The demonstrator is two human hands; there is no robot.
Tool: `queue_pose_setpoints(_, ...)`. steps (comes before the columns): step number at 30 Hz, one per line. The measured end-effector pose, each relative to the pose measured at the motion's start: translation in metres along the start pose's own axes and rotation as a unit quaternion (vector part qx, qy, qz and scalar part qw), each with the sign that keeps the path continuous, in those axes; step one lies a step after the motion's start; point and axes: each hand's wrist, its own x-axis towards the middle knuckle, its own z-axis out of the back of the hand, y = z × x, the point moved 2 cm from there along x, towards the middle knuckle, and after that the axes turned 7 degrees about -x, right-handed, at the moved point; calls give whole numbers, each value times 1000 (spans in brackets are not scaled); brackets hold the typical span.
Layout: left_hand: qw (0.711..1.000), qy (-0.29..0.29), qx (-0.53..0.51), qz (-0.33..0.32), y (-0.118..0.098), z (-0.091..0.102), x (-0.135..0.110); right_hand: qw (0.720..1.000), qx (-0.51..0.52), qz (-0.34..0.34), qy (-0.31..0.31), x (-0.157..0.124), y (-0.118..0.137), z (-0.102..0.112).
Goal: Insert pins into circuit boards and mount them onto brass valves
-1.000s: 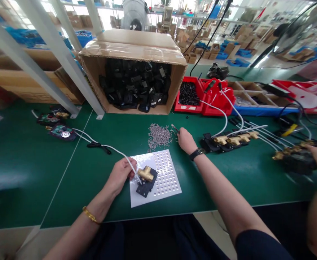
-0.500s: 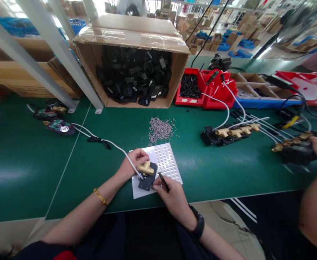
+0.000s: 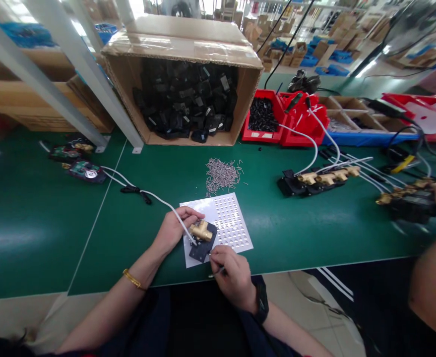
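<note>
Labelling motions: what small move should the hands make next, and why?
Perhaps ease the right hand slightly toward the flat black plastic housing: its fingertips are pinched right beside the housing's right edge, while the left hand is at the yellow brass T-shaped fitting on top, apparently steadying it.

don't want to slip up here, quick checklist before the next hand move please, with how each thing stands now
1. Black housing lying on the white sheet: ok.
2. Left hand beside the brass tee fitting: ok; firmness of hold: cannot tell.
3. White cable clear of the left hand: not ok, it crosses in front of it.
4. Right hand at the housing's near edge: ok.
5. Screw ready at its fingertips: cannot tell, too small.
6. Loose screws heaped beyond the sheet: ok.
</note>
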Motion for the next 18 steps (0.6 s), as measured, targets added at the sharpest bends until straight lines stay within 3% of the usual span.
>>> queue_pose_setpoints(4, 996, 59, 72, -17, 0, 0, 5, 998, -46, 32, 20, -5, 0, -4)
queue_pose_setpoints(12, 975, 74, 191, -81, -6, 6, -1, 983, -155, 61, 73, 0, 5, -3)
queue_pose_setpoints(18, 966, 64, 224, -110, -4, 7, -6, 992, -110, 29, 56, 2, 2, -5)
